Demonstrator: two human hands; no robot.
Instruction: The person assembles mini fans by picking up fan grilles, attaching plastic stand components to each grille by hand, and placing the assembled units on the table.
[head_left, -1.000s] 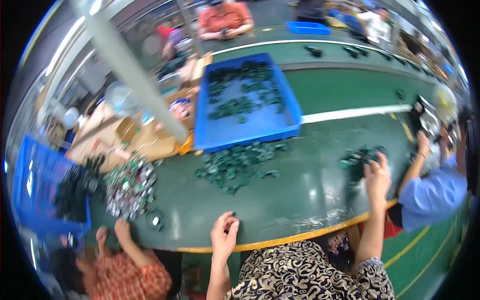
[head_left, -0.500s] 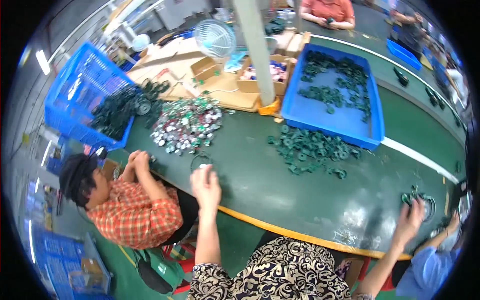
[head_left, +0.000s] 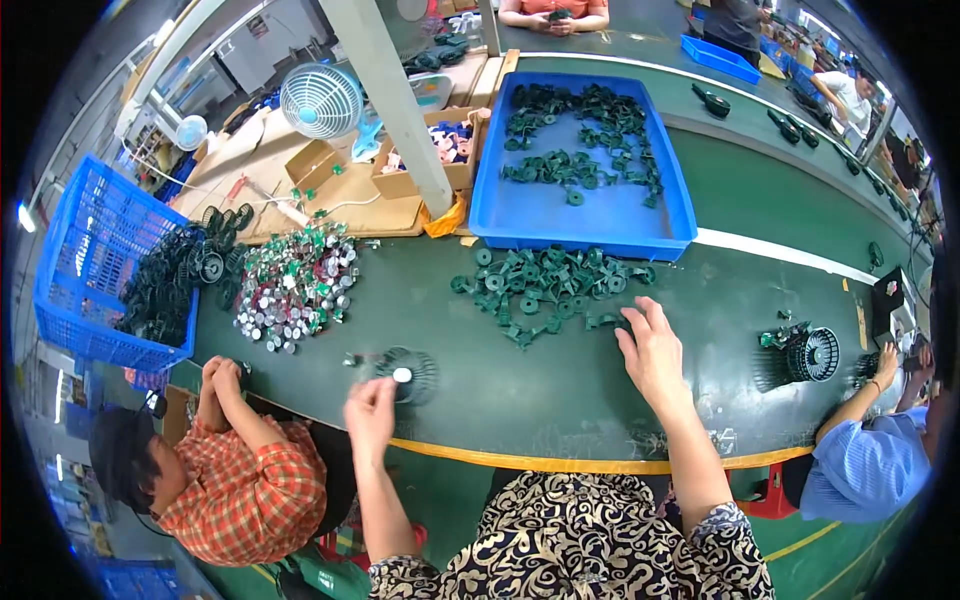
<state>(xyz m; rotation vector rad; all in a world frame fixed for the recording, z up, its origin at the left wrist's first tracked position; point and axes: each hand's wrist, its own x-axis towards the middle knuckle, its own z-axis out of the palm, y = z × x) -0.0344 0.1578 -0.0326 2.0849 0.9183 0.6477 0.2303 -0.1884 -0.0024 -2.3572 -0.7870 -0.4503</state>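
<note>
My left hand (head_left: 370,418) is closed, its fingertips pinching at the near side of a dark green slatted fan wheel (head_left: 422,372) with a white round centre; the wheel is slightly blurred. A small metal-and-green piece (head_left: 353,359) lies just beyond that hand. Stretched out over the table, my right hand (head_left: 655,358) has its fingers apart, nothing visibly between them. Its fingertips are beside the near right edge of a pile of small dark green plastic parts (head_left: 545,280). Farther right stands another slatted fan wheel (head_left: 812,355) with a small motor (head_left: 780,335) next to it.
A blue tray (head_left: 684,215) with more green parts stands behind the pile. Left are a heap of small motors (head_left: 295,290) and a blue basket (head_left: 65,275) of dark fan cages. A post (head_left: 395,100) rises at the back. Co-workers sit on both sides, in checked (head_left: 245,500) and blue (head_left: 860,465) shirts.
My right hand has come from the far right to the green pile, leaving a fan wheel and motor there. My left hand has closed at the other wheel. The view has shifted right.
</note>
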